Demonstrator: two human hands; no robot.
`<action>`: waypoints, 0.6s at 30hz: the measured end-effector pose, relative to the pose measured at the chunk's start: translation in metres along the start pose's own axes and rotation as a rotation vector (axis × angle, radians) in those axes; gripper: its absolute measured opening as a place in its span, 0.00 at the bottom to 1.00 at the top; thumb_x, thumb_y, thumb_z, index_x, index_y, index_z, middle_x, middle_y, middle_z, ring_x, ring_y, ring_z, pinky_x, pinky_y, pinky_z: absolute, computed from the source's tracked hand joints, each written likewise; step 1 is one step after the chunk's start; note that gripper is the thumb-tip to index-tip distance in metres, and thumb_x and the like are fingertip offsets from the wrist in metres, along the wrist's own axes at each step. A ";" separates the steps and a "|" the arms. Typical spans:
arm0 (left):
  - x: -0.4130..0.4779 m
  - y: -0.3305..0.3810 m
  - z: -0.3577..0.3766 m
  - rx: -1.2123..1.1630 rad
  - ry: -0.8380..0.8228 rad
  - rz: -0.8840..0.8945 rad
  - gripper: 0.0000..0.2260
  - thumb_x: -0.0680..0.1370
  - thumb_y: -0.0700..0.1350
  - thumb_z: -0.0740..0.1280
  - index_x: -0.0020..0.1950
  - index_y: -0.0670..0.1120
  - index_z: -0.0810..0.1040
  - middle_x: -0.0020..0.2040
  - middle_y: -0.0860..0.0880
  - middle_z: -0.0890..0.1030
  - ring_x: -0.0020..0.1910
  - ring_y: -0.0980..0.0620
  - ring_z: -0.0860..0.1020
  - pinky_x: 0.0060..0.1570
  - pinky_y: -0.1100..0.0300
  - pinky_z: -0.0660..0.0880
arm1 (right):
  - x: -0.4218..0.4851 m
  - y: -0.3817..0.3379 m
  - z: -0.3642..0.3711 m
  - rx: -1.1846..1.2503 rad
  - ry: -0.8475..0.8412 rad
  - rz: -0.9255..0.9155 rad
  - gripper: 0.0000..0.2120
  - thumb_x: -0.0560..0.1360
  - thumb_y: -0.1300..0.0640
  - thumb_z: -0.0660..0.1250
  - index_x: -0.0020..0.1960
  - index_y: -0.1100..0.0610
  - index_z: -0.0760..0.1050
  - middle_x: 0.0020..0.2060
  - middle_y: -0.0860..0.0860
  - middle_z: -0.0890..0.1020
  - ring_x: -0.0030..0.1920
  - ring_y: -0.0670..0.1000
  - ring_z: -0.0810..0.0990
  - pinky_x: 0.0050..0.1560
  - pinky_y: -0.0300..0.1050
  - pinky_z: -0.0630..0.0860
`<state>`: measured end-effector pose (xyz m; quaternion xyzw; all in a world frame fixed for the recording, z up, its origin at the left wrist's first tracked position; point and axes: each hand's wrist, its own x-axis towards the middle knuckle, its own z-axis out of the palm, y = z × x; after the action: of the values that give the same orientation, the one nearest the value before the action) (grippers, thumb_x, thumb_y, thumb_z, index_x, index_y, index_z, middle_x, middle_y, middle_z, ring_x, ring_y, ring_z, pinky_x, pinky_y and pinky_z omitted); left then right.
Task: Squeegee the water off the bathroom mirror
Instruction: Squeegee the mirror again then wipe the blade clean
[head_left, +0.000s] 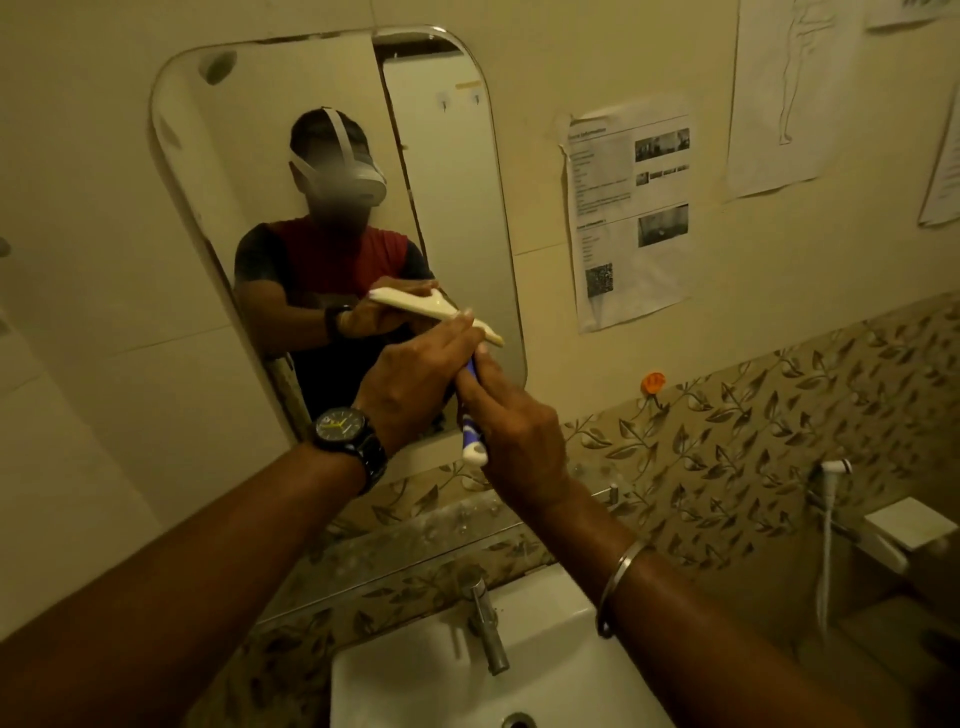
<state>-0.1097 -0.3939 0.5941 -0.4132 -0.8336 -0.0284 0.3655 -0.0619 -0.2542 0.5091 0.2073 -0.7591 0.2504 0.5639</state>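
Above the sink (550, 618), both hands grip the squeegee (475, 446): the left hand (410, 395) wraps round its head end, the right hand (514, 431) round the blue-and-white handle. Its blade meets the lower right of the mirror (260, 156); an even, flat-bladed pull would likely clear water best.

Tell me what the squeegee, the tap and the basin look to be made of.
Squeegee: likely plastic; smooth blue-and-white handle with a soft sheen, cream head. Tap: metal, silvery grey with dull highlights, probably brushed or chromed steel. Basin: glossy white, probably glazed ceramic, though the look leaves moulded resin open.
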 end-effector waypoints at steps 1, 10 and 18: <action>-0.008 0.001 0.003 0.009 -0.023 0.000 0.19 0.80 0.37 0.70 0.72 0.37 0.75 0.70 0.36 0.77 0.68 0.38 0.78 0.64 0.45 0.79 | -0.007 -0.003 0.001 0.006 -0.023 0.007 0.21 0.77 0.64 0.74 0.69 0.63 0.78 0.69 0.64 0.77 0.46 0.59 0.86 0.43 0.47 0.84; 0.069 0.018 -0.013 -0.018 0.018 -0.001 0.16 0.84 0.38 0.65 0.71 0.39 0.75 0.71 0.37 0.76 0.68 0.38 0.77 0.65 0.42 0.78 | 0.041 0.034 -0.024 -0.021 0.083 0.040 0.19 0.80 0.62 0.68 0.71 0.61 0.77 0.71 0.63 0.76 0.49 0.57 0.85 0.45 0.47 0.84; 0.020 0.022 0.000 0.013 -0.104 0.041 0.17 0.82 0.37 0.67 0.71 0.38 0.76 0.72 0.36 0.75 0.71 0.38 0.75 0.67 0.44 0.77 | -0.011 0.017 -0.003 -0.024 0.040 0.071 0.20 0.78 0.63 0.72 0.69 0.61 0.78 0.69 0.63 0.77 0.42 0.57 0.85 0.41 0.45 0.82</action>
<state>-0.1022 -0.3663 0.6015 -0.4288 -0.8430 0.0063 0.3247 -0.0666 -0.2381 0.4963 0.1684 -0.7577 0.2650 0.5721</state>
